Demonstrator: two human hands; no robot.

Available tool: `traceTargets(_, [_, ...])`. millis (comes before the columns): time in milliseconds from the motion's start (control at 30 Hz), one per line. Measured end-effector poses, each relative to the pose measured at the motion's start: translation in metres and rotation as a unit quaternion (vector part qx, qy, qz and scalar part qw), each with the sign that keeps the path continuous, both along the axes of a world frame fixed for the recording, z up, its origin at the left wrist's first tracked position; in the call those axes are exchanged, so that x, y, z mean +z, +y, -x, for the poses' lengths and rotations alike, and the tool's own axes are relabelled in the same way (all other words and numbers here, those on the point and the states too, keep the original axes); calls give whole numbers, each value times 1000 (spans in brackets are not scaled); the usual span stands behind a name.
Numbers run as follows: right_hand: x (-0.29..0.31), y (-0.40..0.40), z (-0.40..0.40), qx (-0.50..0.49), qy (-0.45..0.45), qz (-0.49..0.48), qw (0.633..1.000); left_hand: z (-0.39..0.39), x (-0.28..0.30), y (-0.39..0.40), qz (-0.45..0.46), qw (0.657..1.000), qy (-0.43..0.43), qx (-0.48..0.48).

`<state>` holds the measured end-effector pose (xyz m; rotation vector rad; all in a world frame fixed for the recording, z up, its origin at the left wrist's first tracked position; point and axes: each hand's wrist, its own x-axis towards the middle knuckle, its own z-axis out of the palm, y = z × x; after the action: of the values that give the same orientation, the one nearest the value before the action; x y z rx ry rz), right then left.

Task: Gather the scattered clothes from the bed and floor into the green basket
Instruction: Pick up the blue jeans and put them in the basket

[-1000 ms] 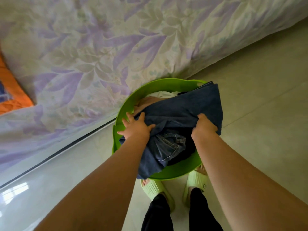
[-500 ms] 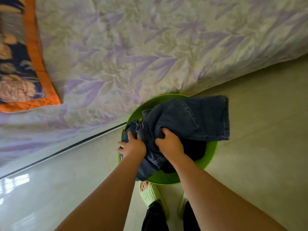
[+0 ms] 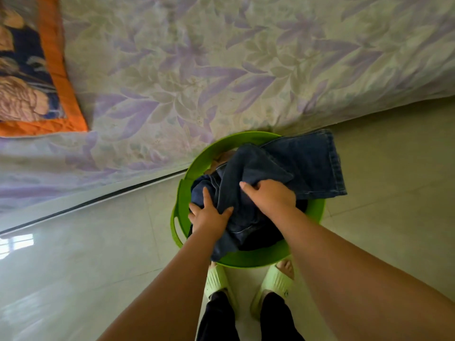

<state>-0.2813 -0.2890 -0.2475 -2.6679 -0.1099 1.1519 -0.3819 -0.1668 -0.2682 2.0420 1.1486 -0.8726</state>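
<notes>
A round green basket (image 3: 256, 259) stands on the floor against the side of the bed. Dark blue jeans (image 3: 302, 163) lie bunched over it, one leg hanging past the far right rim. My left hand (image 3: 209, 215) presses on the jeans at the basket's left side, fingers gripping the cloth. My right hand (image 3: 270, 198) lies on the middle of the jeans, fingers curled into the denim. A bit of pale clothing (image 3: 221, 158) shows under the jeans at the far rim; the rest of the basket's content is hidden.
The bed (image 3: 221, 70) with a lilac leaf-print sheet fills the top of the view. An orange-bordered quilt (image 3: 49, 89) lies at its left. Glossy pale tiles (image 3: 73, 254) cover the floor. My feet in green slippers (image 3: 273, 284) stand just before the basket.
Both hands have pushed the jeans lower into the basket. My right hand moved from the jeans' right edge to their middle. The view tilted, showing more of the quilt.
</notes>
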Motion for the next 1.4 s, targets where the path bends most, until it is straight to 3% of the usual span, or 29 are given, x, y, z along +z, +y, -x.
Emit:
traceTargets(100, [-3,-11,1,-105,-236,41,965,-7,-5,-3,-16,998,-13,58])
traceTargets(167, [-15,-17,-4,-184,-265,34,946,-11,-5,-9,-32,997,10,72])
traceTargets(267, [-41,-27,-24,-280,-64,-14,958,-18,-11,-20,-44,995,69,55])
traceTargets(367, [-71,-29,-41,-337,86,-98,932,-29,-20,-31,-32,995,72,53])
traceTargets(467, [-95,-16,-40,-361,158,-115,912,-37,-34,-42,-28,998,58,19])
traceTargets(567, [-114,-15,-44,-398,154,-108,898,-39,-54,-45,-52,998,36,-19])
traceTargets(801, [-163,-20,-57,-275,134,-97,947,-48,-113,-32,-99,992,-21,-70])
traceTargets(1001, [-212,-27,-61,-187,135,-21,973,-53,-165,-7,-69,993,-33,-95])
traceTargets(1401, [-241,-17,-87,-166,158,82,970,-72,-200,16,-4,993,-70,-90])
